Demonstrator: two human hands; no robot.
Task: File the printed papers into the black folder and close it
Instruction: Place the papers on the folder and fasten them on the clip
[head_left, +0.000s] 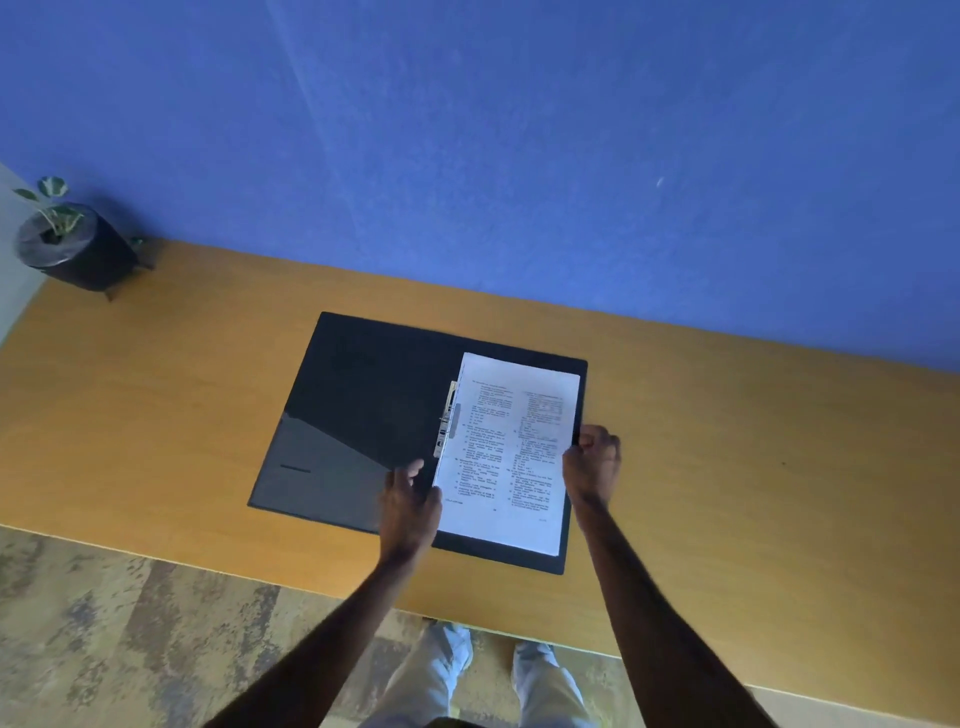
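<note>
step: seating papers on clip of folder | left hand and right hand pinching sheet edges | I'd square holes first — then press flat

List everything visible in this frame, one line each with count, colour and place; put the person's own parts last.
black folder: one, black, lying open on the middle of the desk.
printed papers: one stack, white with dark print, on the folder's right half.
fastener clip: one, pale metal, along the papers' left edge by the folder's spine.
desk: one, orange-brown wood, against the wall.
potted plant: one, dark pot with green-white leaves, desk's far left corner.
wall: blue, behind the desk.
floor: mottled brown-grey, below the desk's near edge.
left hand: at the papers' lower left edge.
right hand: at the papers' right edge.
legs: two, pale trousers, bottom centre.
</note>
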